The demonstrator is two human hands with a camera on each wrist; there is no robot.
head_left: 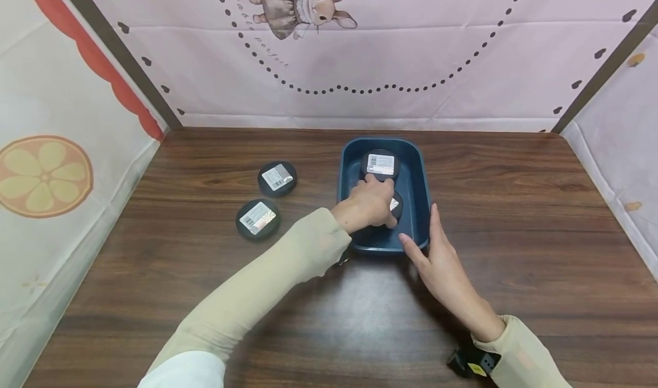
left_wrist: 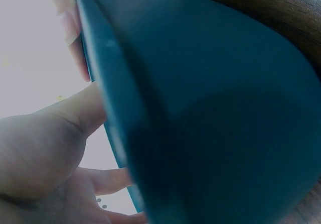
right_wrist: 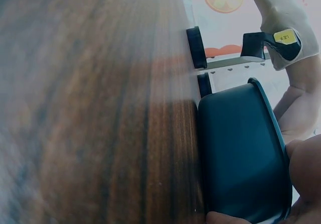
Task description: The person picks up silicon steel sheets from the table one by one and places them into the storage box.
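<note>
- Near disc (head_left: 398,208), inside the tray (head_left: 380,240): gripped by the left hand (head_left: 366,202), thumb and fingers apparently at opposite edges; fingers crowding the far disc (head_left: 380,165) could nudge it.
- Left arm: reaches in across the tray's left side, palm down.
- Right hand (head_left: 444,265): fingers straight, thumb apart, braced at the near right corner; slack bracing might let the tray slide.
- Beyond: two labelled discs (head_left: 277,179) on the table (head_left: 488,205), left of the tray.

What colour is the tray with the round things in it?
The tray is dark blue. It shows best in the head view.
</note>
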